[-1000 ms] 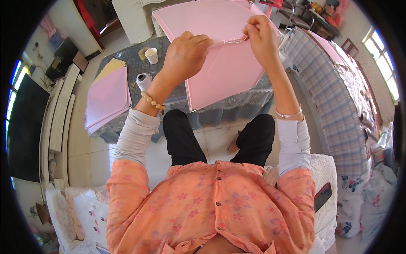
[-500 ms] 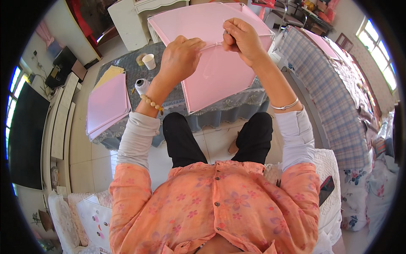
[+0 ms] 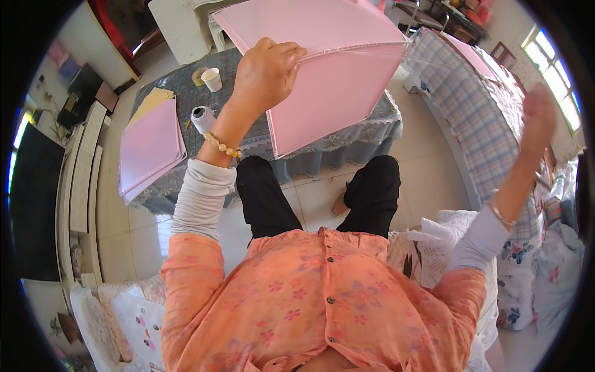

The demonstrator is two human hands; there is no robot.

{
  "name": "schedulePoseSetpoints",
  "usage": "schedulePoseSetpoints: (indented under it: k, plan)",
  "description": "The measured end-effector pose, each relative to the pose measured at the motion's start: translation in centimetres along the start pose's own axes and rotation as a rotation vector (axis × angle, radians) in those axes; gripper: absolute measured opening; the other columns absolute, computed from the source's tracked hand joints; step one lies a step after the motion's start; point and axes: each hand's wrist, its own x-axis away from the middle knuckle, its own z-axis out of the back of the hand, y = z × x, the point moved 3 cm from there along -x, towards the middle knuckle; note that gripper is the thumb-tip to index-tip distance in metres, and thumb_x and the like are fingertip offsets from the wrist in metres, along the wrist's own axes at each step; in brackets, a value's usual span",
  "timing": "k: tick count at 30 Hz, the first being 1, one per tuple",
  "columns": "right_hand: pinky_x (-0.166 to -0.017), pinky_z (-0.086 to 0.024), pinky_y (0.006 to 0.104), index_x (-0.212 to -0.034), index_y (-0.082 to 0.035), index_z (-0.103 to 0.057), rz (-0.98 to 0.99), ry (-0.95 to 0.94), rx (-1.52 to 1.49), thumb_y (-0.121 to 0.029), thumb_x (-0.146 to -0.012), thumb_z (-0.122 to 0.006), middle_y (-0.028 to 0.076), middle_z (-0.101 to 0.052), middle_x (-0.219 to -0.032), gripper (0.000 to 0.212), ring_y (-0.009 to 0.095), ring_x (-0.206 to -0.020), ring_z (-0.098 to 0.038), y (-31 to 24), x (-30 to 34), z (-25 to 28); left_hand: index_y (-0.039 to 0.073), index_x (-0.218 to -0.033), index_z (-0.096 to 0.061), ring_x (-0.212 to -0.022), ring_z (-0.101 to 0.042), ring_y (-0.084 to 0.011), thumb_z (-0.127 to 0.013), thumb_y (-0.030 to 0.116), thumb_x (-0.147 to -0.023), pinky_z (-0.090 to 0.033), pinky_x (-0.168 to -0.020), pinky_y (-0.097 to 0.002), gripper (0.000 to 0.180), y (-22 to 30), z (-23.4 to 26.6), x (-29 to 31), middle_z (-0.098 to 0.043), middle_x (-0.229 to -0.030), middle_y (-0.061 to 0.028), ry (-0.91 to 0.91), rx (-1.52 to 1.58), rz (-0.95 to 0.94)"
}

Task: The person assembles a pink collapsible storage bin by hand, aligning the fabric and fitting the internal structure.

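Observation:
My left hand [image 3: 265, 75] is closed on the edge of a pink panel box [image 3: 338, 102], at the left end of a stitched white seam [image 3: 353, 48] where two stiff pink faces meet. The box is held tilted above the table's near side. Out at the far right, my right hand [image 3: 540, 118] is raised and smeared by motion, so its fingers cannot be made out. A faint thin thread [image 3: 443, 62] runs from the seam's right end toward that hand.
On the cloth-covered table [image 3: 228, 65] are a thread cone [image 3: 202, 119], a white paper cup [image 3: 212, 80], a tape roll [image 3: 199, 77] and stacked pink sheets [image 3: 149, 147]. A plaid-covered bed [image 3: 468, 102] stands at right. My knees are below the table's front edge.
My right hand has swung from the seam far out to the right. My left hand still grips the pink panel box, which has tilted slightly.

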Motion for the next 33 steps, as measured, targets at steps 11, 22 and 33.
schedulePoseSetpoints:
  k: [11,22,33]
  plan:
    - [-0.051,-0.044,0.0251,-0.101,0.000,-0.058,-0.277,-0.730,-0.470,-0.004,-0.093,-0.051,0.005,-0.058,-0.064,0.012,0.009,-0.055,-0.054,0.2,20.4,-23.6,0.003,-0.101,-0.066,-0.093,-0.061,-0.0298,-0.066,0.006,-0.077,-0.048,-0.082,-0.0386,0.024,-1.2,0.8,1.5,-0.067,-0.101,-0.0100,0.050,0.097,-0.030]
    - [-0.047,-0.039,0.0219,-0.110,-0.003,-0.063,-0.247,-0.637,-0.419,-0.004,-0.094,-0.048,0.000,-0.051,-0.058,0.022,0.005,-0.050,-0.048,0.8,21.1,-26.7,0.007,-0.102,-0.067,-0.091,-0.062,-0.0290,-0.070,0.007,-0.076,-0.049,-0.079,-0.0369,0.026,-0.9,0.6,1.5,-0.068,-0.102,-0.0077,0.071,0.078,-0.012]
    - [-0.052,-0.045,0.0283,-0.108,-0.002,-0.065,-0.170,-0.683,-0.292,-0.002,-0.091,-0.052,0.010,-0.057,-0.059,0.021,0.014,-0.053,-0.058,-0.2,19.7,-25.5,0.007,-0.098,-0.069,-0.088,-0.062,-0.0262,-0.071,0.005,-0.073,-0.048,-0.076,-0.0354,0.025,-0.6,0.5,1.5,-0.069,-0.101,-0.0055,0.101,0.072,0.025]
